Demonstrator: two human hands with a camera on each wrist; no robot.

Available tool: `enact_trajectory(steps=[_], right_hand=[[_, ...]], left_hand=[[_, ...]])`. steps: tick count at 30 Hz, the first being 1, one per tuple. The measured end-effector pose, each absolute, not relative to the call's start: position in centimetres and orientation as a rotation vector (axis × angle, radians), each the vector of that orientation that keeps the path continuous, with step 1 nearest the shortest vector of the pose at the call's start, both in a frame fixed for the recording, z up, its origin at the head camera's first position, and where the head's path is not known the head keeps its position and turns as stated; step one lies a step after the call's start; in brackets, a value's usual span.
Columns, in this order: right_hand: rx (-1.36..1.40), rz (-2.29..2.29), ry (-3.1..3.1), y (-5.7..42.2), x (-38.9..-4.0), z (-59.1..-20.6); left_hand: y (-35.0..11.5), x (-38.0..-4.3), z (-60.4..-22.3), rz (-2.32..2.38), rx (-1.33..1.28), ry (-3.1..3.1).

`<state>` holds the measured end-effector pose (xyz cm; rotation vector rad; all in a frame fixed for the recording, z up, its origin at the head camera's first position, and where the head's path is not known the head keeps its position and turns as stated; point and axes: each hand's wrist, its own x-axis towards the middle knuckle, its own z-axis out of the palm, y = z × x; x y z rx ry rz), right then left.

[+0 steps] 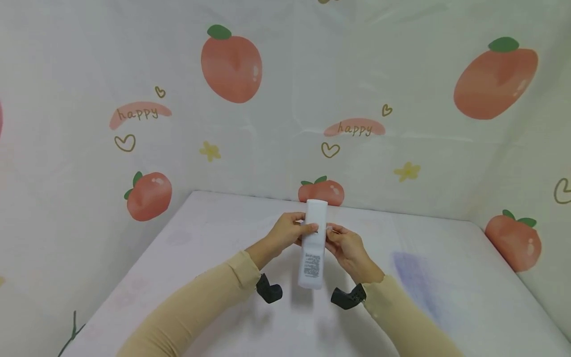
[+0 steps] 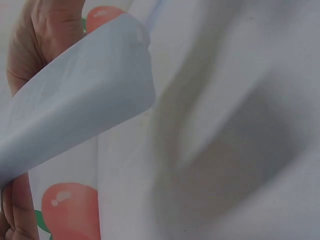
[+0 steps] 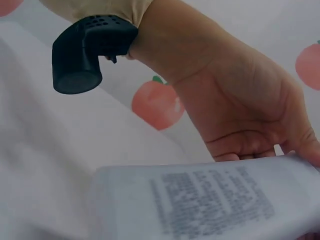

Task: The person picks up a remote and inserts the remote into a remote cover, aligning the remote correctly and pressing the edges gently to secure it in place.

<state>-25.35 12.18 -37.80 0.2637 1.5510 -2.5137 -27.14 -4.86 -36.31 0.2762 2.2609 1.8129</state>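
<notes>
A long white plastic container [image 1: 314,248] with rounded corners is held up over the table, its near end tilted down. Small dark print [image 3: 215,200] covers part of the face toward me. My left hand [image 1: 287,230] grips its left side, thumb across the front and fingers behind. On the other side, my right hand [image 1: 350,248] has curled fingers at the edge, thumb and forefinger pinching there by a small pale bit; I cannot tell whether that bit belongs to the container. In the left wrist view, the container [image 2: 100,85] hides much of the right hand [image 2: 57,30].
Beneath lies a table with a white cloth [image 1: 214,228], carrying a purple smear [image 1: 415,277] at the right. A white curtain [image 1: 276,124] printed with peaches stands behind and at the sides. Each wrist bears a black camera, left [image 1: 269,289] and right [image 1: 349,296].
</notes>
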Motion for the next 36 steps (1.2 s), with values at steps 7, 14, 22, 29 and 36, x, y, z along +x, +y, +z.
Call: enact_trajectory(steps=[7,14,22,29,36], right_hand=[[0.302,-2.463,1.656,12.0,-25.9,-38.2],[0.289,-2.444,1.656,12.0,-26.5,-37.7],[0.274,-2.421,1.661,12.2,-26.7,-37.3],[0.161,-2.425,1.676,13.0,-26.5,-37.5],[-0.142,-2.118,1.902,14.2,-25.7,-37.6]], left_hand=[[-5.0,-27.1,-37.0,1.767,0.264,2.277],[-4.8,-26.9,-36.6,1.755,0.255,2.275],[-4.7,-26.5,-36.5,1.767,0.237,2.266],[-4.9,-26.8,-36.2,1.796,0.229,2.240],[-5.4,-27.1,-36.1,1.857,0.167,2.248]])
